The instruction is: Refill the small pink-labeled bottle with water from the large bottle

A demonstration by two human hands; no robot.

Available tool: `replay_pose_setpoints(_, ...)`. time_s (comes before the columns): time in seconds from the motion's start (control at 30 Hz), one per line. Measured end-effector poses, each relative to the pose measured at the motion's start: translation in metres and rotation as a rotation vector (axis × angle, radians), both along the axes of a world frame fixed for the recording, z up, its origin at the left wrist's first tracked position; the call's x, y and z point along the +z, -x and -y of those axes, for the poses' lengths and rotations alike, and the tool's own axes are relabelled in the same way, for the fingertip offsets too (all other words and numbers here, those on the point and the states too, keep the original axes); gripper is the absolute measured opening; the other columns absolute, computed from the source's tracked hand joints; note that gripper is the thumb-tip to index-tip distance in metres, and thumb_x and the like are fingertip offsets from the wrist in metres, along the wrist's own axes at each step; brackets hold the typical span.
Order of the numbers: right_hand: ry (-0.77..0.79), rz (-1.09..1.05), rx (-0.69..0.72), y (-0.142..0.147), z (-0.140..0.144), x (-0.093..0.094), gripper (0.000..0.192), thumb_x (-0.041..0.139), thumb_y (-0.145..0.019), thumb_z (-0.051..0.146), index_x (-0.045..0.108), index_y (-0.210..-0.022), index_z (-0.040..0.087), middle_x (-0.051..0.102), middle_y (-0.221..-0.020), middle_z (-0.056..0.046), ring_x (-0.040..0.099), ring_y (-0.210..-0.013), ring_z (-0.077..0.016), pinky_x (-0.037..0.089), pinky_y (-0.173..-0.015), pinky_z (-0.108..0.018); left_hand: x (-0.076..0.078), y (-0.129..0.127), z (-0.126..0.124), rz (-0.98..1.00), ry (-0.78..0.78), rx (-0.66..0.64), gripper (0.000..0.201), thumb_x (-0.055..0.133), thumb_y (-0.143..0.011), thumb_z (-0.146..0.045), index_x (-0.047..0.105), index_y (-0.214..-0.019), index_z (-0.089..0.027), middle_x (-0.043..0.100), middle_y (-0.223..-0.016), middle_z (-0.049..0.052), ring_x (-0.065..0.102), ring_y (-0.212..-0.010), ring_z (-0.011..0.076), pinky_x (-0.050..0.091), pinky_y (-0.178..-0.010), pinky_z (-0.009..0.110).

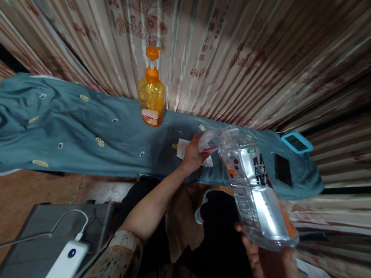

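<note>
Bottle (257,189) of clear thin plastic, seemingly empty — light, easily dented, slick at the label — tilts over the lap, its base cupped by the right hand (267,258). The left hand (194,153) pinches its neck — the stiffest hold. Beyond, a pump dispenser (152,93) on teal cloth (65,132).

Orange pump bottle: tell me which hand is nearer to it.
Left. The left hand is over the teal cloth, just right of and below the orange pump bottle, its grip on a small spray bottle. The right hand holds the clear bottle's base, far lower.
</note>
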State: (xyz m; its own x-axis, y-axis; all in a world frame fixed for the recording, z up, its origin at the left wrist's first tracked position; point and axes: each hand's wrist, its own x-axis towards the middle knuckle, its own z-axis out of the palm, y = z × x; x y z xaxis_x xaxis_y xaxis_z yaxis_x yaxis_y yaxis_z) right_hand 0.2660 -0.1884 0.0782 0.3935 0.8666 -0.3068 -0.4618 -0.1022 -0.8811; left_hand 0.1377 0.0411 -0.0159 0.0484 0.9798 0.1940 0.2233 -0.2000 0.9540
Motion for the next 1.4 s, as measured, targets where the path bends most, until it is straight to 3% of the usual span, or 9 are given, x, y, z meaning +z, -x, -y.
replay_pose_setpoints(0.17, 0.004, 0.015, 0.034, -0.007, 0.002, -0.004, 0.071, 0.083, -0.065, 0.056, 0.056, -0.129, 0.042, 0.074, -0.107, -0.001, 0.074, -0.081, -0.0218, 0.062, -0.066, -0.025, -0.001, 0.001, 0.001, 0.011, -0.015, 0.0, 0.056, 0.078, -0.068, -0.02, 0.049, -0.115, -0.015, 0.068, -0.104, 0.009, 0.065, -0.097, 0.0258, 0.051, -0.085, 0.037)
replay_pose_setpoints(0.53, 0.067, 0.113, -0.044, -0.022, 0.01, -0.021, 0.081, 0.078, -0.068, 0.061, 0.045, -0.14, 0.044, 0.061, -0.133, -0.008, 0.074, -0.085, -0.0287, 0.064, -0.064, -0.037, 0.003, 0.001, 0.002, 0.009, -0.011, -0.004, 0.055, 0.078, -0.067, -0.018, 0.05, -0.114, -0.013, 0.067, -0.106, 0.011, 0.064, -0.101, 0.0272, 0.05, -0.087, 0.038)
replay_pose_setpoints(0.7, 0.082, 0.133, -0.041, -0.025, 0.011, -0.023, 0.082, 0.077, -0.067, 0.064, 0.046, -0.14, 0.043, 0.056, -0.14, -0.008, 0.074, -0.086, -0.0289, 0.064, -0.066, -0.036, 0.001, 0.001, 0.001, 0.03, -0.025, 0.0, 0.055, 0.079, -0.066, -0.018, 0.05, -0.113, -0.015, 0.067, -0.105, 0.009, 0.064, -0.1, 0.0267, 0.051, -0.087, 0.038)
replay_pose_setpoints(1.17, 0.081, 0.17, -0.039, -0.028, 0.011, -0.027, 0.079, 0.075, -0.068, 0.065, 0.048, -0.139, 0.042, 0.058, -0.136, -0.01, 0.073, -0.084, -0.0304, 0.064, -0.064, -0.043, 0.001, 0.0, 0.001, 0.008, -0.013, 0.003, 0.054, 0.079, -0.067, -0.02, 0.05, -0.113, -0.014, 0.067, -0.103, 0.009, 0.064, -0.098, 0.0258, 0.052, -0.085, 0.037)
replay_pose_setpoints(1.4, 0.11, 0.172, -0.042, -0.03, 0.014, -0.03, 0.076, 0.072, -0.07, 0.068, 0.051, -0.137, 0.038, 0.056, -0.14, -0.01, 0.073, -0.088, -0.0294, 0.063, -0.067, -0.039, 0.001, 0.001, 0.0, 0.009, -0.012, -0.005, 0.056, 0.079, -0.067, -0.02, 0.049, -0.114, -0.014, 0.067, -0.106, 0.01, 0.064, -0.1, 0.0262, 0.051, -0.087, 0.037)
